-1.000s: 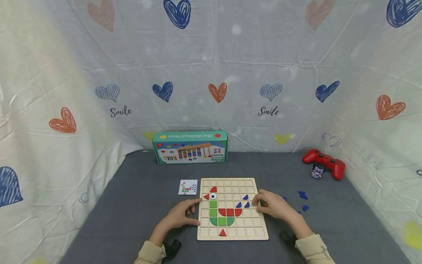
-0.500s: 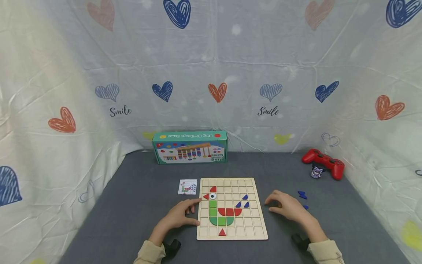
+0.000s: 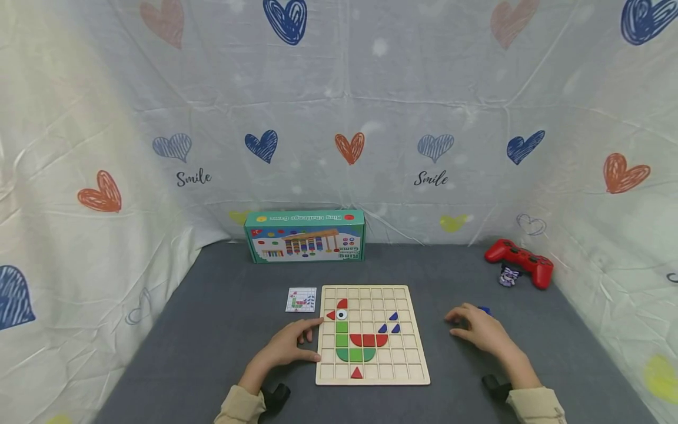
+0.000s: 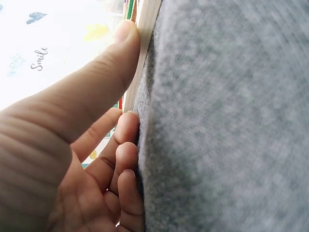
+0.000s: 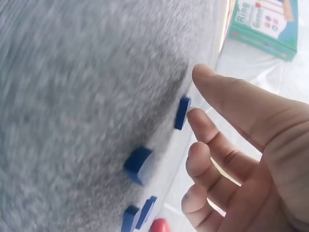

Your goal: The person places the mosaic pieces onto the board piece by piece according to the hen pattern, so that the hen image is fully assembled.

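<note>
My left hand [image 3: 286,346] touches the left edge of a wooden grid board [image 3: 410,356] with thumb and index finger; in the left wrist view the other fingers bend loosely near the cloth. On the board lie red and green pieces, a white eye piece [image 3: 341,314], a red triangle [image 3: 357,373] near the front and several blue pieces [image 3: 395,328]. Over the cloth right of the board, my right hand [image 3: 479,330] is relaxed, nothing between its fingers. Several loose blue blocks [image 5: 137,165] lie near its fingertips in the right wrist view; the hand mostly hides them in the head view.
A pattern card [image 3: 301,300] lies left of the board's far corner. Behind stands a green game box [image 3: 307,241] against the heart-printed curtain [image 3: 392,176]. A red game controller [image 3: 521,262] and a small purple-and-black figure [image 3: 508,276] sit at the far right.
My right hand has drawn away from the board's right edge and moved right, over the loose blue blocks. The left hand has stayed at the board's left edge.
</note>
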`<control>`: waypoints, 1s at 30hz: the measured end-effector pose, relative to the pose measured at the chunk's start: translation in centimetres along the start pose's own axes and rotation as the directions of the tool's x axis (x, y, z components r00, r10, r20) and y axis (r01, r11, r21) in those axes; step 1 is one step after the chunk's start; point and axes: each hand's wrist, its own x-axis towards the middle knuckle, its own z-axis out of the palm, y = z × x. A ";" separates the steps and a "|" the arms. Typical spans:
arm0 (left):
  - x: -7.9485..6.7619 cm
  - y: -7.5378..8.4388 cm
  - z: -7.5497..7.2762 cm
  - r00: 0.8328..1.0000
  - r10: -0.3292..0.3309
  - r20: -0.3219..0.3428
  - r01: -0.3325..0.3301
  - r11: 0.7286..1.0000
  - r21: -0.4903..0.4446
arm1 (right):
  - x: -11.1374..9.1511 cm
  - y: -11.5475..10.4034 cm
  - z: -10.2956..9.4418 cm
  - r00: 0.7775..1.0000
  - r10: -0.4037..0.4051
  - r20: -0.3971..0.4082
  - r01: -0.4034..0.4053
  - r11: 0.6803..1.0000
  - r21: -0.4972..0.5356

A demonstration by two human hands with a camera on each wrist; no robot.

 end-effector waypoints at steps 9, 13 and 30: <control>0.1 0.0 0.0 1.000 0.004 0.003 -0.004 1.000 -0.001 | 0.0 0.9 -0.1 0.999 0.049 0.020 -0.049 0.999 -0.002; 0.0 0.1 -0.1 1.000 0.006 0.002 -0.006 1.000 -0.005 | 0.2 0.9 -0.1 0.998 0.066 0.017 -0.065 0.998 -0.008; 0.0 0.2 -0.1 1.000 -0.008 0.001 0.008 1.000 0.003 | 1.2 -0.2 0.7 0.999 0.049 -0.017 -0.049 0.999 0.014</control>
